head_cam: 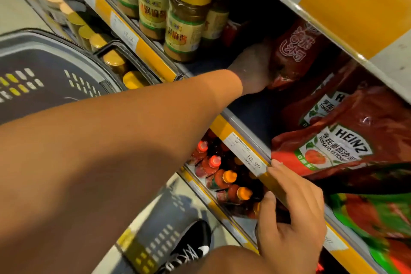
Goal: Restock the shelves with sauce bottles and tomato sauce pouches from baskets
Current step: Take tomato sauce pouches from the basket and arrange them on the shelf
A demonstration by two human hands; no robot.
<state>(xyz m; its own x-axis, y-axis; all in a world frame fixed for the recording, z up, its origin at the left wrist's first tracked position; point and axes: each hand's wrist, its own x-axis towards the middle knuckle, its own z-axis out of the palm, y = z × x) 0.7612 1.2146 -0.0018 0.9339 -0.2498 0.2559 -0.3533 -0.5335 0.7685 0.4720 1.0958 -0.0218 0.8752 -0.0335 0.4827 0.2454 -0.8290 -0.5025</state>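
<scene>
We are seeing warm, dim light; the shelf recess [255,104] is lying in deep shadow, the frame edges are bending, and the green pouches [367,229] are blurring.

The middle shelf [249,107] in front of me has a dark deck and a yellow price rail. Directly on it stand yellow-capped seasoning jars [186,15] at the left, touching in rows. Red Heinz tomato ketchup pouches [338,147] lie stacked at the right. The shelf below [213,204] carries red sauce bottles [222,176] with red and orange caps, packed close.
</scene>
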